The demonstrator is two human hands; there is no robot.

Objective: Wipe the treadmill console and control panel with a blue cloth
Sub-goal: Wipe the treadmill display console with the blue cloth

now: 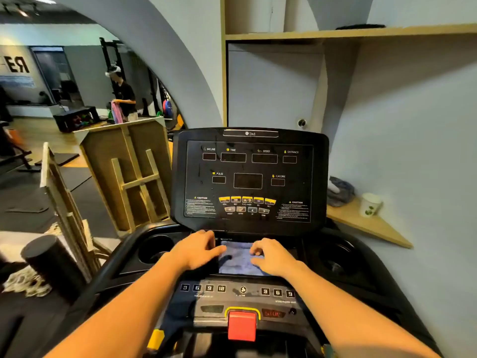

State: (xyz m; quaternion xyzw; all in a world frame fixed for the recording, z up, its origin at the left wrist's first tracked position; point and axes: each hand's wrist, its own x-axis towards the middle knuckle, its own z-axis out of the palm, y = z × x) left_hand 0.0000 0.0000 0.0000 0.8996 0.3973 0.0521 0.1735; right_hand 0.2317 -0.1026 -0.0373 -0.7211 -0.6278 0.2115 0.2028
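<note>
Here, at the far left, a black foam roller (pixel 53 262) lies on the floor beside some wooden frames (pixel 129 174); further back, a person in a dark top (pixel 125 98) stands in the gym area holding a pink cloth.

Moving in, the treadmill's left cup holder (pixel 152 248) sits just left of the left hand (pixel 197 250). That hand lies palm down on the tray below the upright display, its fingers reaching right so the tips touch the left edge of the blue cloth (pixel 238 258). The fingers look fairly straight and pressed flat rather than gripping, though the motion blur makes this hard to judge.

The blue cloth is spread flat in the middle tray, between the two hands, directly below the console (pixel 249 177) with its INCLINE, TIME, SPEED and DISTANCE windows and yellow buttons. Nearer the camera, under the cloth, runs the control panel (pixel 238 290) with numbered keys and a fan button, and below that the red safety stop (pixel 242 325).

The right hand (pixel 271 257) rests on the right part of the cloth, fingers bent with the tips pressing down into the fabric, covering its right edge.

Further right is the right cup holder (pixel 335 257), then a wooden shelf (pixel 371 226) against the wall carrying a grey bundle of cloth (pixel 340 191) and a white paper cup (pixel 370 204).
</note>
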